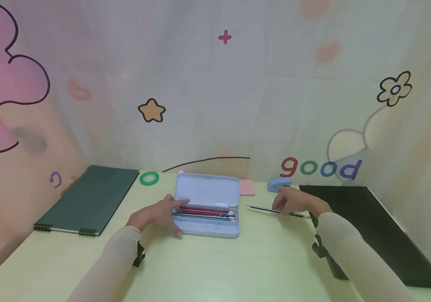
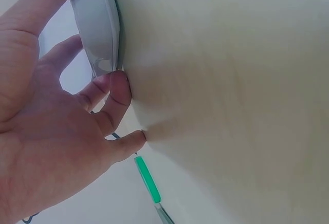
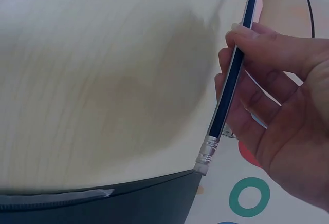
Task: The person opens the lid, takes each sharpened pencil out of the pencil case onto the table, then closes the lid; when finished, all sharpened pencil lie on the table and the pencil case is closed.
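A light blue pencil case (image 1: 207, 191) lies on the table with its lid raised. Several pencils (image 1: 204, 213), some red and some dark, lie in its tray. My left hand (image 1: 159, 213) grips the left end of the case, thumb and fingers spread about it; in the left wrist view, fingertips bend against the case's end (image 2: 97, 26). To the right of the case, my right hand (image 1: 294, 200) pinches a dark striped pencil (image 3: 231, 85) between thumb and fingers. Its tip points left toward the case, and its white eraser end points right.
A dark green spiral notebook (image 1: 91, 199) lies at left, with green tape (image 1: 149, 178) beside it. Pink sticky notes (image 1: 247, 187) and a blue stapler (image 1: 279, 183) are at the back. A black flat folder-like thing (image 1: 374, 235) lies under the right forearm.
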Motion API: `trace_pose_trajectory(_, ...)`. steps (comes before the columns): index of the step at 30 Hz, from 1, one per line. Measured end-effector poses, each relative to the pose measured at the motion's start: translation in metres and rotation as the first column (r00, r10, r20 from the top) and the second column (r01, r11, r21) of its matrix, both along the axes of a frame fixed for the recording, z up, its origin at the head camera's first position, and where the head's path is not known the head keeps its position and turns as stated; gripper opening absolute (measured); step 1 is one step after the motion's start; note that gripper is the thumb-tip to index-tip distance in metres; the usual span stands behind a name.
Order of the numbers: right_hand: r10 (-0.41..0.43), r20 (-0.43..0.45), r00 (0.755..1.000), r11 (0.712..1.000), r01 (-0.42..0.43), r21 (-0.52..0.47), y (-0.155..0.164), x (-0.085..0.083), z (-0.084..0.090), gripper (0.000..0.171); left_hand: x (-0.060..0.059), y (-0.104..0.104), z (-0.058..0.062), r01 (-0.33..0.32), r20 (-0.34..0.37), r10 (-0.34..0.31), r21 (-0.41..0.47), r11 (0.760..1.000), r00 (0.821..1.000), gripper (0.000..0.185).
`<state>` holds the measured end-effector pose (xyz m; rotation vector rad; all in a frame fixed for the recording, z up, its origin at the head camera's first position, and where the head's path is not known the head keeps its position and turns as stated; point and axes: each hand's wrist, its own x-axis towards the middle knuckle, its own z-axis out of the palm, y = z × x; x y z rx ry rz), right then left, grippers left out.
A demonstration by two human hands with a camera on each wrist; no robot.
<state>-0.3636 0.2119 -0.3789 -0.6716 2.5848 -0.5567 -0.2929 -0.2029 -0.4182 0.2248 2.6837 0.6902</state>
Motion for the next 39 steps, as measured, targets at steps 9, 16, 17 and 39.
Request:
trace_pose_trajectory(9,-0.016,-0.026,1.0,1.0,0.016,-0.01,0.006,-0.004,-0.017,0.018,0.004,-0.001,0.002,0.027,-0.009,-0.027,0.019,0.999,1.0,0.103)
trace_pose_trajectory(16,-0.026,-0.026,0.999,0.999,0.025,-0.047,0.003,-0.003,-0.025,0.017,0.006,-0.002,-0.003,0.017,-0.01,-0.017,0.019,1.0,1.0,0.102)
trace_pose_trajectory(17,-0.024,-0.027,0.999,0.998,0.023,-0.051,0.003,-0.003,-0.026,0.016,0.007,-0.003,-0.004,0.021,-0.011,-0.02,0.018,1.0,1.0,0.102)
trace_pose_trajectory(39,-0.006,-0.052,0.999,0.997,0.002,-0.082,0.004,-0.001,-0.026,0.02,0.006,-0.002,0.0,-0.008,-0.014,0.008,0.014,1.0,1.0,0.101)
